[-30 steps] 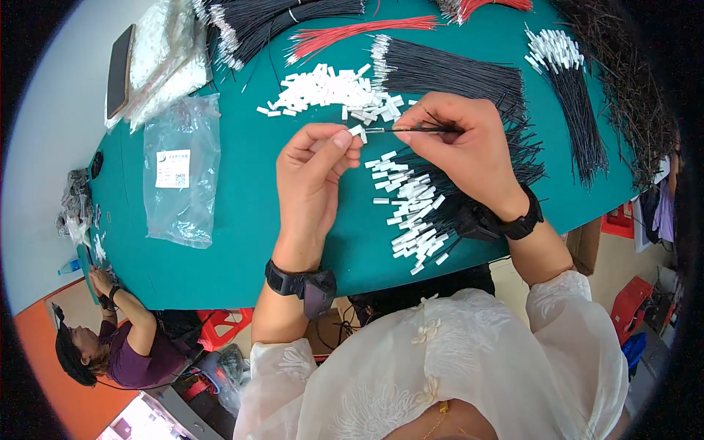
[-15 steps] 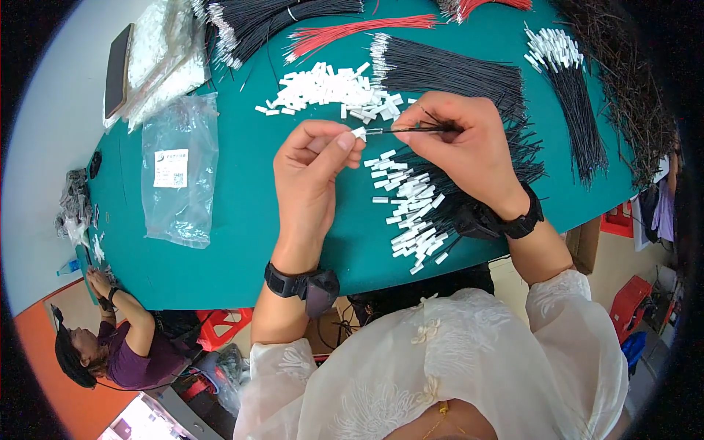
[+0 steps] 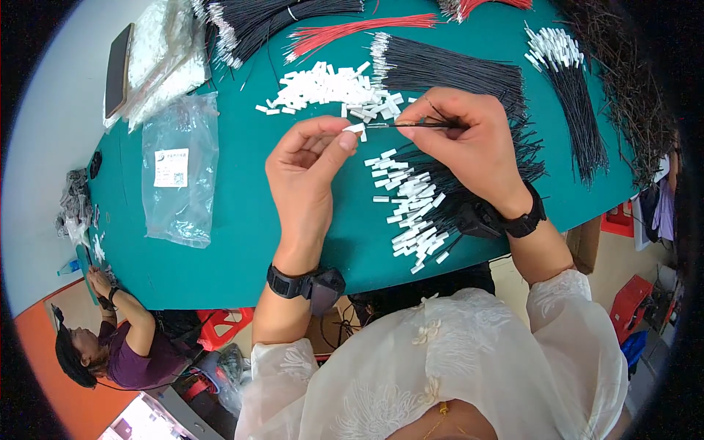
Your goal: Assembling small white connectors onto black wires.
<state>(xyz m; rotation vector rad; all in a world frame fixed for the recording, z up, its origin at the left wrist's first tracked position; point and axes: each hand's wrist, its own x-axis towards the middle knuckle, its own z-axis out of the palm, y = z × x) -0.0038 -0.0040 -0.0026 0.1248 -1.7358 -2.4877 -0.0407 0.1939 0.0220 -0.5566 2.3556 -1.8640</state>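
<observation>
Between thumb and fingers, my left hand (image 3: 312,158) pinches a small white plastic connector housing (image 3: 355,129). My right hand (image 3: 466,139) is closed around several thin black wires (image 3: 411,125), whose bare metal terminal ends point left at the housing. Whether a tip sits inside the housing is too small to tell. Beneath the right hand lies a bundle of black wires with white housings (image 3: 414,213) on their left ends. Just beyond the hands is a heap of loose white housings (image 3: 323,88).
A clear plastic bag (image 3: 180,198) lies left on the green table (image 3: 242,271). Black wire bundles (image 3: 455,70) and red wires (image 3: 359,35) lie at the back; another housed bundle (image 3: 572,110) is at right. A person in purple (image 3: 139,352) works at the table's left end.
My left hand has shifted slightly left and up, with the white housing turned a little in its fingers. The right hand has barely moved and still grips the wires.
</observation>
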